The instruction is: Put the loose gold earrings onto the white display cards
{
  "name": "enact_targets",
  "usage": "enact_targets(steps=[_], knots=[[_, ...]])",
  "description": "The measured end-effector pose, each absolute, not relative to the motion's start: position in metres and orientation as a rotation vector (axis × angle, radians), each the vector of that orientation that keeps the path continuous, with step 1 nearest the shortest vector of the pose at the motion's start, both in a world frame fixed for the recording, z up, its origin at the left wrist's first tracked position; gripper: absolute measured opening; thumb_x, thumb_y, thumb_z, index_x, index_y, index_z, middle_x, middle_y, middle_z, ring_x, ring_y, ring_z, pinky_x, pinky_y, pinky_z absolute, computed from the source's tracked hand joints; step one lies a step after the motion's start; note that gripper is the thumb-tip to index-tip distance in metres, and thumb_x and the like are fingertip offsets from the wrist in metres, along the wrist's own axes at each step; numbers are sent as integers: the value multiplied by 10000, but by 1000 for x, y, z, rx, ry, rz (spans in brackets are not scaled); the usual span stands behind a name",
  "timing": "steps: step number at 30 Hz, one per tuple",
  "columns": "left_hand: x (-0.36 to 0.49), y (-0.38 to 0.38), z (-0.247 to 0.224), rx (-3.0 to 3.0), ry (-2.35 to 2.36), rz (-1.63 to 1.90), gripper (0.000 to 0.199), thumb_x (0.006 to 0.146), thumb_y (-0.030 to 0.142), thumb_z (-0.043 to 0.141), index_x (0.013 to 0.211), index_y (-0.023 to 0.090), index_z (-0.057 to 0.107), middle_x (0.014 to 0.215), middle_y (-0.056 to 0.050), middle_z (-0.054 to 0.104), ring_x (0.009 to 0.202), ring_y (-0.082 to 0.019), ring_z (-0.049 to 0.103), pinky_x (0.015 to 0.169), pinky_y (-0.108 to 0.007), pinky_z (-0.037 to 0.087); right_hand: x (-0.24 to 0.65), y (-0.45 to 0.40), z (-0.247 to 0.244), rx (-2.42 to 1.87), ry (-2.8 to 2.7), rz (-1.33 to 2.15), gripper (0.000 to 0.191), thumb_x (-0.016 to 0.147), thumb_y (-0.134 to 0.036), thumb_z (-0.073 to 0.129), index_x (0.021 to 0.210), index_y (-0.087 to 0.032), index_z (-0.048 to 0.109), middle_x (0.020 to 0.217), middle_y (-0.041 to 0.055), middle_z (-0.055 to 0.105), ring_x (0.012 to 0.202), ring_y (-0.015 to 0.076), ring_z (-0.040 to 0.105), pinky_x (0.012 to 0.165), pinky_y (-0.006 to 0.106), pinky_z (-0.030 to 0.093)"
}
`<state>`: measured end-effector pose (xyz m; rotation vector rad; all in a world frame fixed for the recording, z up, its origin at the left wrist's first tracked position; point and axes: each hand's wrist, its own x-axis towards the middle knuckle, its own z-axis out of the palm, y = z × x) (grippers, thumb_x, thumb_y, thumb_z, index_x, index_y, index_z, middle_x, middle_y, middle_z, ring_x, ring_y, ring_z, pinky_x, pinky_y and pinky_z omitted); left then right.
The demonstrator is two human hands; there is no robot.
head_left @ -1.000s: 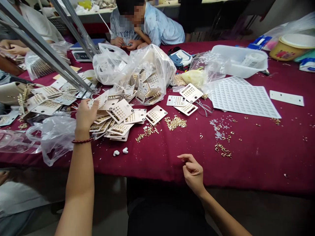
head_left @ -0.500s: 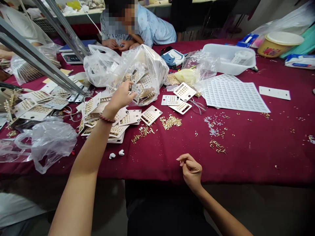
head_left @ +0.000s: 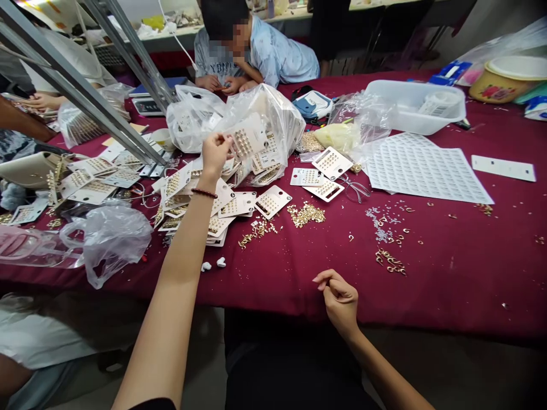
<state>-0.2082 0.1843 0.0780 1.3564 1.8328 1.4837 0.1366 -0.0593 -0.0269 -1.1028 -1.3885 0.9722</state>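
The room is brightly and evenly lit from above, with a blown-out patch of light (head_left: 34, 3) in the top left corner. White glare streaks the crumpled plastic bags (head_left: 276, 119). Shadows on the tabletop (head_left: 427, 285) stay soft and faint. Below its front edge the floor (head_left: 205, 364) falls dim, and the bottom right corner turns nearly black. Wide-angle distortion bows the tabletop's edge and splays the metal rails (head_left: 72, 80) at upper left. The gold studs on the card (head_left: 245, 136) held in the left hand (head_left: 216, 154) look crisp, while detail softens toward the frame's edges. A mosaic blur (head_left: 239, 40) hides part of the far person's head.
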Motion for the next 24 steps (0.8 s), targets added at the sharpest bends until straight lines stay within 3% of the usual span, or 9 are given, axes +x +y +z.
enact_targets(steps=[5, 9, 14, 17, 19, 24], knots=[[-201, 133, 90, 1037, 1532, 1595, 190, 844, 246, 564, 1028, 229, 523, 1116, -74, 705, 988, -211, 700, 906, -373, 565, 136, -56, -28, -1118, -1364, 999, 350, 722, -57, 493, 480, -194, 280, 677, 24, 627, 615, 128, 577, 544, 255, 416], [-165, 67, 83, 993, 1342, 1495, 271, 757, 125, 598, 1010, 192, 530, 1119, -65, 707, 966, -173, 706, 878, -315, 589, 134, -56, -27, -1108, -1365, 1021, 351, 720, -36, 492, 483, -189, 283, 693, 18, 635, 624, 116, 578, 554, 245, 418], [-116, -28, 42, 807, 1280, 1383, 400, 687, 146, 702, 1047, 175, 531, 1079, -73, 709, 958, -186, 721, 798, -252, 600, 145, -53, -21, -1079, -1461, 982, 336, 736, -30, 487, 470, -180, 346, 724, 22, 655, 605, 103, 581, 542, 236, 427], [-87, -74, 11, 690, 1295, 1370, 608, 726, 218, 738, 1246, 236, 422, 1258, -102, 634, 980, -219, 724, 761, -264, 611, 160, -46, -19, -1088, -1495, 895, 331, 709, -4, 473, 462, -178, 336, 737, 19, 663, 606, 101, 585, 534, 232, 434], [-67, -95, -5, 709, 1259, 1355, 751, 773, 244, 720, 1388, 313, 295, 1380, -110, 548, 1057, -226, 700, 825, -281, 604, 169, -38, -18, -1114, -1516, 831, 332, 687, 4, 467, 455, -181, 317, 751, 20, 669, 591, 98, 576, 518, 232, 432], [-34, -115, -21, 994, 1354, 1160, 564, 890, 293, 594, 1401, 300, 357, 1470, -107, 408, 1192, -230, 624, 965, -329, 557, 185, -19, -18, -1120, -1590, 643, 329, 665, 16, 438, 458, -183, 278, 766, 9, 679, 569, 90, 557, 506, 231, 411]])
